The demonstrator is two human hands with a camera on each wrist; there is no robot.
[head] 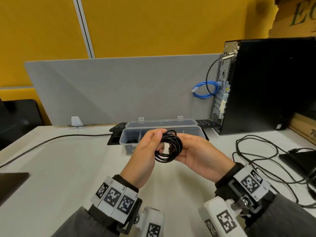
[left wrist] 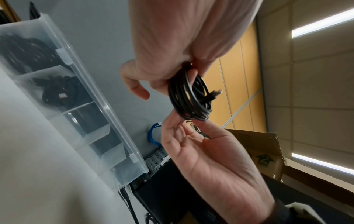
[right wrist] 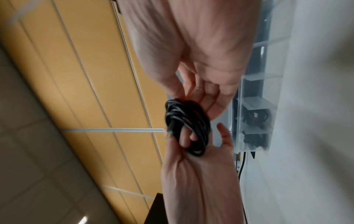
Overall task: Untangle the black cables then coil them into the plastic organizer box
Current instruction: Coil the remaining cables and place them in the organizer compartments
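While both hands are raised above the white desk surface (head: 68, 168), the person holds a tightly wound coil of thin black cable (head: 169, 147) between them, just in front of the clear plastic organizer box with internal dividers (head: 196, 132), whose lid stands open at the back. The left hand (head: 147, 151) grips the coil, its fingers curled over the top of the loops and the thumb beneath; the left wrist view shows a plug end projecting from the bundle on its far side. The right hand (head: 200, 156) lies palm-up against the right side of the coil, fingers relaxed and supporting rather than clasping. The coil is clear of the desk and not yet in the box. The wrist views show two compartments at the box's left end already holding black cable bundles, with other compartments appearing free. Loose black cables (head: 256, 154) lie spread on the desk to the right, near a black computer tower (head: 273, 86). Judgement: coiling of this cable looks complete or nearly so, and the step in hand is transfer to the box. The next move calls for keeping the loops pinched so they do not spring apart, tucking the plug end in, and lowering the bundle into a free compartment. The loose cables remain outstanding.
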